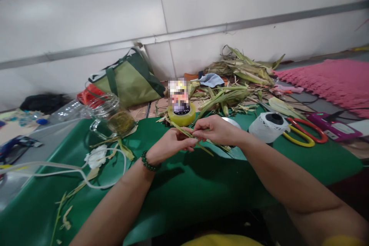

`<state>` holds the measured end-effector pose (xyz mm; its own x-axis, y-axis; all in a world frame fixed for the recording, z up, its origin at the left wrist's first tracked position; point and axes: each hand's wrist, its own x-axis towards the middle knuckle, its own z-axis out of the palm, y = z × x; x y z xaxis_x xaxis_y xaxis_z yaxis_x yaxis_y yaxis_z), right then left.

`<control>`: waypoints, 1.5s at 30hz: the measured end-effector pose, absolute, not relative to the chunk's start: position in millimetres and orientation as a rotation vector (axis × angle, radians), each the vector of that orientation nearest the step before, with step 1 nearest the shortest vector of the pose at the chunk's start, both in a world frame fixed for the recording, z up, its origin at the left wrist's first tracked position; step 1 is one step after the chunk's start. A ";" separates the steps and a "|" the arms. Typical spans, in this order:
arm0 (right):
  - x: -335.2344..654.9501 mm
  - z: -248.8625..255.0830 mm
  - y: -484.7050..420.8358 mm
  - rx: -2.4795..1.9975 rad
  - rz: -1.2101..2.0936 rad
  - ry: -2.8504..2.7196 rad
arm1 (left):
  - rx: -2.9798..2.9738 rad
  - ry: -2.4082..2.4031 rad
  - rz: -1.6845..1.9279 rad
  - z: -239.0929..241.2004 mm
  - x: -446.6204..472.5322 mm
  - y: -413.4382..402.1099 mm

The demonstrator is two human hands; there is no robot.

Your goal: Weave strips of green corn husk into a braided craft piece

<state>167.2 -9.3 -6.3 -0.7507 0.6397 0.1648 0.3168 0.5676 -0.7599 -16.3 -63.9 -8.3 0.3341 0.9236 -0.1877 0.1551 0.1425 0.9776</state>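
Both my hands meet over the green cloth (178, 188) in the middle of the view. My left hand (170, 147), with a dark green bead bracelet (148, 162) on its wrist, is closed in a pinch on a thin strip of dried leaf (188, 133). My right hand (215, 130) is closed on the same strip from the other side, fingertips touching those of the left. The strip runs slantwise between the hands and sticks out below them. Just behind the hands stands a yellow tape roll (181, 117).
A heap of dried corn husks (230, 84) lies at the back. A white tape roll (268, 126) and red-and-yellow scissors (302, 135) lie to the right, a pink knitted mat (331, 80) beyond. At left stand a glass jar (111, 117), a white flower (96, 157) with white cord, and a green bag (129, 78).
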 end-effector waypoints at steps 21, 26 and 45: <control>161.2 -6.7 -18.2 -0.835 1.000 -2.341 | 1.426 1.189 0.750 -5.3 -12.0 -67.6; 162.1 -9.4 -17.9 -0.733 1.053 -2.241 | 1.508 1.147 0.680 8.1 -13.5 -70.0; 161.4 -8.6 -15.6 -0.877 0.906 -2.409 | 1.312 1.257 0.961 -4.4 -21.9 -63.4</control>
<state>161.4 -15.6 -8.6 -0.7132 0.6831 0.1574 0.4100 0.5886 -0.6967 -21.9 -63.4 -4.4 0.1313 0.9859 -0.1035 0.1582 0.0822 0.9840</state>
